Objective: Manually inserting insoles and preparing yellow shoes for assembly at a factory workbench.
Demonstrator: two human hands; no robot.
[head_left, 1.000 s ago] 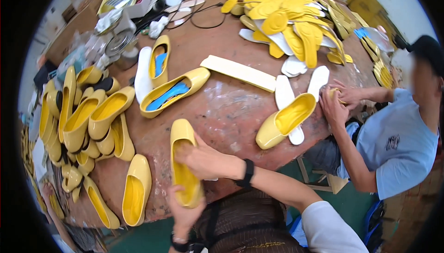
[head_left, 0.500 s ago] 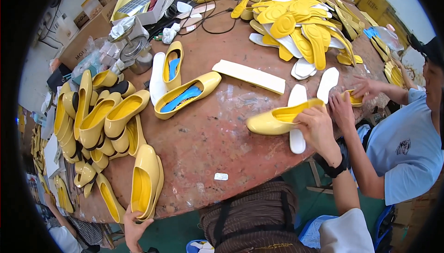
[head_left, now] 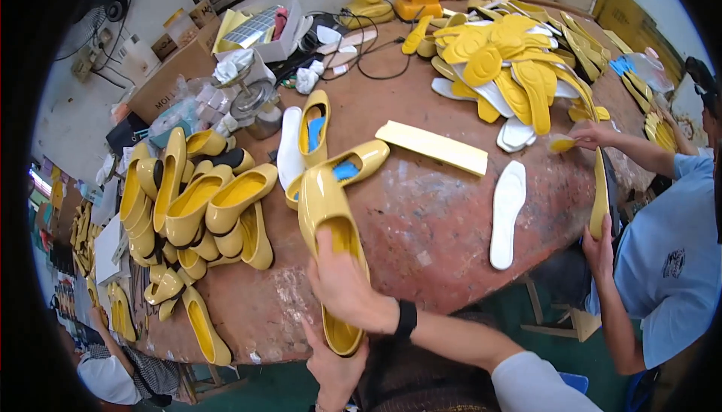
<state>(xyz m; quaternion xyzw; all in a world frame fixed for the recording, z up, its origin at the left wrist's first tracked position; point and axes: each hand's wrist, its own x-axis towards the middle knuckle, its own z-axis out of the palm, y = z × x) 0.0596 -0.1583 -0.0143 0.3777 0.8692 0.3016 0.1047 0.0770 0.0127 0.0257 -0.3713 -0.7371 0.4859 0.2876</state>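
A glossy yellow slip-on shoe (head_left: 323, 197) is held in front of me, toe pointing away and heel toward me. My left hand (head_left: 338, 370) grips its heel end from below. My right hand (head_left: 342, 284) reaches into the opening, with its fingers bent against the yellow lining and partly hidden inside. Behind the toe lie two yellow shoes, one upright (head_left: 316, 127) and one slanting (head_left: 368, 158), both with blue pieces inside. A white insole (head_left: 288, 148) lies beside them. Another white insole (head_left: 508, 216) lies on the table to the right.
Several yellow shoes are heaped at the left (head_left: 195, 205), and one shoe (head_left: 204, 329) lies nearer the edge. A long pale block (head_left: 432, 147) sits mid-table. Yellow insoles (head_left: 496, 58) are piled at the far right. A co-worker's hands (head_left: 598, 246) hold yellow pieces at the right edge.
My right hand has moved left from the table's right side into the shoe before me. My left hand has come rightward from the lower left. The co-worker's hands have moved apart.
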